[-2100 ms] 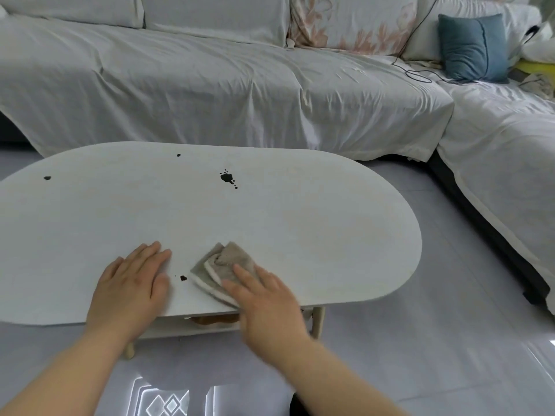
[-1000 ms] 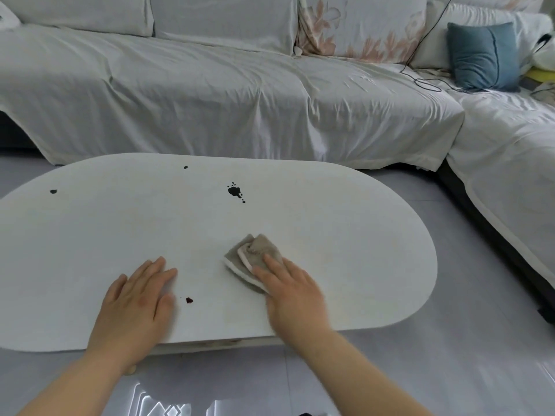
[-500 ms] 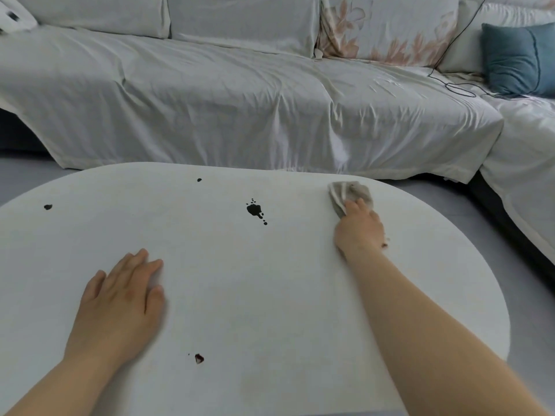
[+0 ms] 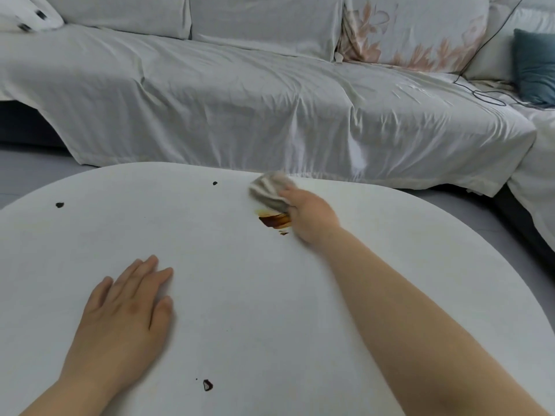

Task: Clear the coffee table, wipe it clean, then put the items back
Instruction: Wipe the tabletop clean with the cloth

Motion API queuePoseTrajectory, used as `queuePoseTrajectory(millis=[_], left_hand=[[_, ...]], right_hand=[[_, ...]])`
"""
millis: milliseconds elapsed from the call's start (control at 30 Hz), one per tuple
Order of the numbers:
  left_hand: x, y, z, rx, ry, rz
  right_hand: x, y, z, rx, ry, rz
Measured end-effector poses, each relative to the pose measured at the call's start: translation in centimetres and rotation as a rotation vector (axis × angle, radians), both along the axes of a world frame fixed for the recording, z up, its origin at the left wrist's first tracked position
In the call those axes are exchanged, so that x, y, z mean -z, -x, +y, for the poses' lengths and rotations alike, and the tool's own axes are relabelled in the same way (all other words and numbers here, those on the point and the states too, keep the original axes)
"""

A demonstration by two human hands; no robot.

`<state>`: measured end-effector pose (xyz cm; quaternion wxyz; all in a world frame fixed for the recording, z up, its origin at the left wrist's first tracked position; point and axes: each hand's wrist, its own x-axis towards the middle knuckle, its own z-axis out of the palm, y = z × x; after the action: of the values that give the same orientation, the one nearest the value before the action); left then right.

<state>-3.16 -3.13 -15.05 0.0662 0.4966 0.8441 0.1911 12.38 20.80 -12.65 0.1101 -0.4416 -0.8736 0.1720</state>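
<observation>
The white oval coffee table (image 4: 240,295) fills the lower view. My right hand (image 4: 309,219) reaches to its far edge and grips a folded grey cloth (image 4: 268,190), pressing it onto the top. Just below the cloth lies a smeared brown stain (image 4: 274,220). Small dark spots sit at the far middle (image 4: 215,183), at the far left (image 4: 59,205) and near the front (image 4: 207,384). My left hand (image 4: 126,316) rests flat on the tabletop at the near left, fingers straight, holding nothing.
A sofa under a pale grey cover (image 4: 240,94) runs close behind the table. A floral cushion (image 4: 420,34), a teal cushion (image 4: 536,67) and a black cable (image 4: 486,94) lie on it at the right. Grey floor (image 4: 468,205) shows at the right.
My right hand has swept the cloth left along the far edge, over the dark blot, which is now a brown smear. The view has moved closer to the table. My left hand stays flat.
</observation>
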Motion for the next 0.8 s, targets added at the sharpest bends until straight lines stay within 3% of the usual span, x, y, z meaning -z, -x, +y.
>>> queuePoseTrajectory(millis=[100, 167, 233, 367, 467, 533, 700, 800], left_hand=[[-0.1, -0.1, 0.0, 0.0, 0.012, 0.001], [-0.3, -0.1, 0.0, -0.005, 0.019, 0.002], [-0.3, -0.2, 0.0, -0.005, 0.023, 0.002], [-0.4, -0.1, 0.0, -0.002, 0.03, 0.0], [-0.5, -0.1, 0.1, 0.0, 0.037, -0.003], [-0.5, 0.0, 0.0, 0.0, 0.037, -0.003], [-0.6, -0.1, 0.1, 0.001, 0.053, 0.007], [-0.7, -0.2, 0.0, 0.005, 0.061, 0.011]], right_hand=[[-0.4, -2.7, 2.2, 0.233, -0.022, -0.055], [-0.4, -2.0, 1.9, 0.272, -0.012, -0.078], [-0.2, -0.1, 0.1, 0.205, -0.012, -0.052], [1.4, 3.2, -5.3, -0.149, -0.07, -0.025], [1.0, 2.0, -4.5, -0.243, -0.08, -0.073], [0.6, 0.1, -2.4, -0.177, -0.077, -0.101], [-0.2, -0.5, -0.5, 0.231, -0.032, -0.138], [0.6, 3.7, -4.4, 0.046, -0.069, -0.053]])
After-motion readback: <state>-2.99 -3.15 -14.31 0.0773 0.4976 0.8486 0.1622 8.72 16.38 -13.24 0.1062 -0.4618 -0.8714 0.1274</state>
